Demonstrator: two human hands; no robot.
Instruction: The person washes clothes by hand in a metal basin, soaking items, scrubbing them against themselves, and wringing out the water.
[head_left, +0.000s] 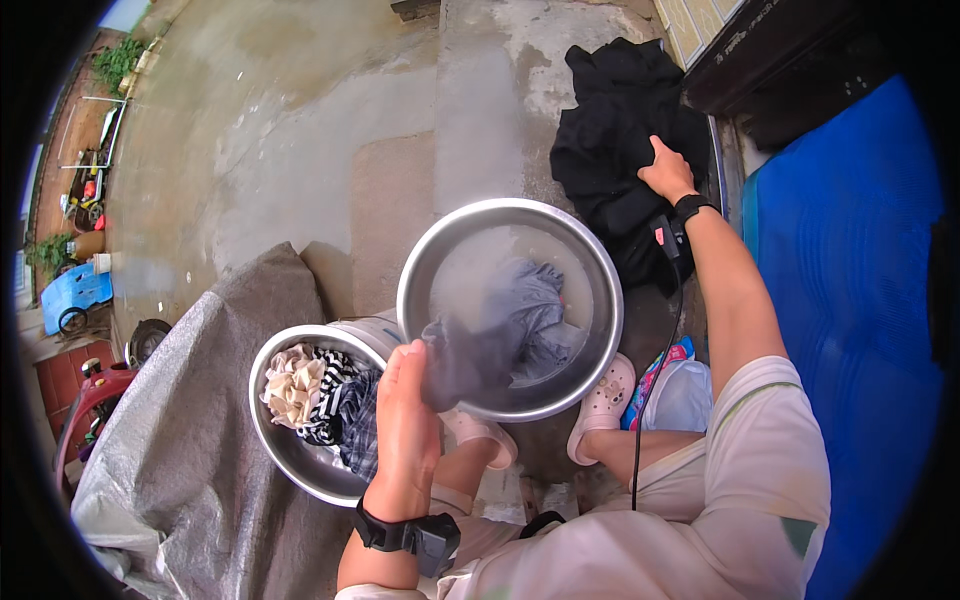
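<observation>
My left hand (409, 420) grips a dark grey garment (469, 360) at the near left rim of a large metal basin (510, 206). The fabric trails down into cloudy water, where a blue-grey part of the cloth lies bunched. Out to the right, my right hand (667, 169) is over a pile of black cloth (622, 135) on the ground, one finger extended; whether it touches the cloth cannot be told. A second metal basin (274, 457) at the left holds beige, striped and plaid clothes (326, 397).
A grey cover (210, 390) drapes over something at the left. Blue mesh material (840, 247) stands along the right. A white plastic bag (679, 397) lies beside my right shoe. A black cable (660, 360) runs up to a device at my right wrist.
</observation>
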